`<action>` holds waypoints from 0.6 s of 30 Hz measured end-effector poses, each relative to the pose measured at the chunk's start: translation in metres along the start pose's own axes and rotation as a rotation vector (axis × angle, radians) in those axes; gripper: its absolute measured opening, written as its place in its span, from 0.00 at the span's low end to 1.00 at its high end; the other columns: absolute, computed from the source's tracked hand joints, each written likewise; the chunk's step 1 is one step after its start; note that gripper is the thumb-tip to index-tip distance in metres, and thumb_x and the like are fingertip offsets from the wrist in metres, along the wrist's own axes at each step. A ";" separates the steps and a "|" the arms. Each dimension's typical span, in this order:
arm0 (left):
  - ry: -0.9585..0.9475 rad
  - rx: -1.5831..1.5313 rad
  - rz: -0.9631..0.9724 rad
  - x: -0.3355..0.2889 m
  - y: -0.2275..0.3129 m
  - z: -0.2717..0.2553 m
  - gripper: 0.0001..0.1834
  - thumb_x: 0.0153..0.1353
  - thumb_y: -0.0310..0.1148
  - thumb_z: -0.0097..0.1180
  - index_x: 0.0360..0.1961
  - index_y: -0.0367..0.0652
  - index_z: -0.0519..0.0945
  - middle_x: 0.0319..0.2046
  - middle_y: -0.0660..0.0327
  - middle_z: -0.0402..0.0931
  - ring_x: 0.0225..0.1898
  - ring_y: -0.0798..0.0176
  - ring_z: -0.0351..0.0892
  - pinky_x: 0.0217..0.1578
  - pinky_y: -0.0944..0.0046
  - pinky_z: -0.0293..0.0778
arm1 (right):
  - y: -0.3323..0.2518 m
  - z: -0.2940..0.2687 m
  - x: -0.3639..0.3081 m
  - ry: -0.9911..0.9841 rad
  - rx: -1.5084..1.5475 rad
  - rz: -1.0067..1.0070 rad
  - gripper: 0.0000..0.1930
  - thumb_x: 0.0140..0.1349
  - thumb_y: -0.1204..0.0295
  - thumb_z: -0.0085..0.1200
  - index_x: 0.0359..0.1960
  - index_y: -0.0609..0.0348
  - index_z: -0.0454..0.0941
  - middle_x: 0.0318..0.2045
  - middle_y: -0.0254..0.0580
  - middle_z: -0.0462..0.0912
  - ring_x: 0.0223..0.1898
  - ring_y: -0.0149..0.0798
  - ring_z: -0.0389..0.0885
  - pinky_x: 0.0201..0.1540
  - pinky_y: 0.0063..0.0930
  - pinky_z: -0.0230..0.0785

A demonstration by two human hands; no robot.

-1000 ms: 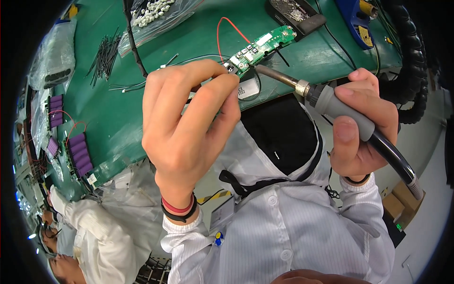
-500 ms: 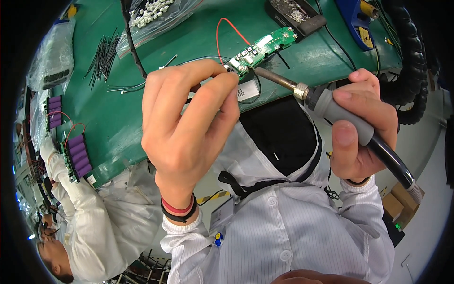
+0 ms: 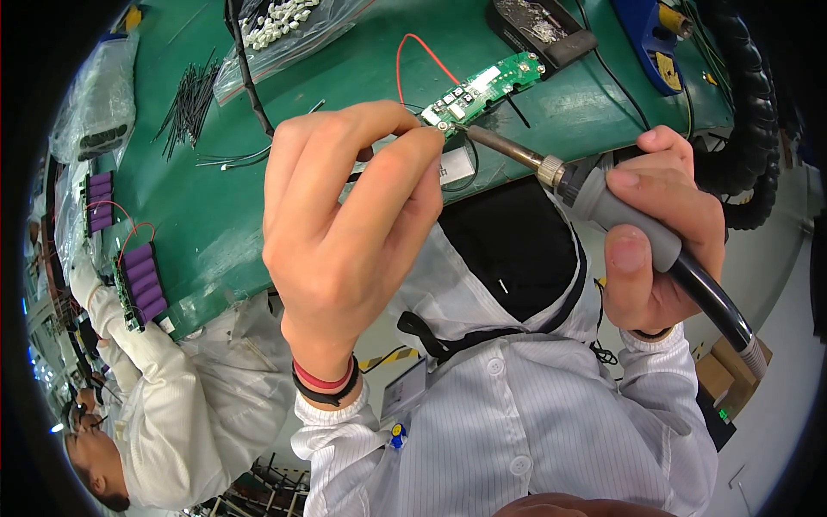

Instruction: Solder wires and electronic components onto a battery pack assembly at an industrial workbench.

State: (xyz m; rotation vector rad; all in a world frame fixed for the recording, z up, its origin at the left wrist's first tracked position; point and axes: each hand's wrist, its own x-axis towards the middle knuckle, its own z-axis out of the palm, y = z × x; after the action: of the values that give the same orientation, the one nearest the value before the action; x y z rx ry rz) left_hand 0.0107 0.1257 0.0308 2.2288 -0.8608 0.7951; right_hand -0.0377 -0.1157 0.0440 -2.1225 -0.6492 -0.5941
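Bench point(image 3: 220, 220), white pieces point(image 3: 274, 24) in bag point(image 3: 297, 59), circuit board point(image 3: 479, 90)

Battery packs point(image 3: 144, 283) left, circuit board point(image 3: 481, 91) centre, soldering iron point(image 3: 596, 193) right

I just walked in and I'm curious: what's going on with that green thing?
A person's right hand grips a soldering iron, its tip right by the near edge of a green circuit board. The left hand is at the board's left end; what its fingertips pinch is hidden. A red wire loops beside the board. Whether the tip touches, I can't tell.
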 end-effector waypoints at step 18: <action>-0.028 -0.035 -0.051 0.001 0.004 -0.001 0.13 0.45 0.14 0.69 0.34 0.38 0.84 0.37 0.58 0.83 0.38 0.57 0.81 0.40 0.62 0.75 | 0.001 0.001 -0.001 0.026 0.015 -0.005 0.17 0.67 0.64 0.59 0.47 0.68 0.76 0.28 0.44 0.82 0.33 0.37 0.79 0.61 0.52 0.63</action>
State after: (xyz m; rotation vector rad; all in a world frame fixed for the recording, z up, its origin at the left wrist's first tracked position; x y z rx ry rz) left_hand 0.0078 0.1235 0.0332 2.2271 -0.8217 0.7220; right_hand -0.0376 -0.1154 0.0423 -2.0966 -0.6426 -0.6160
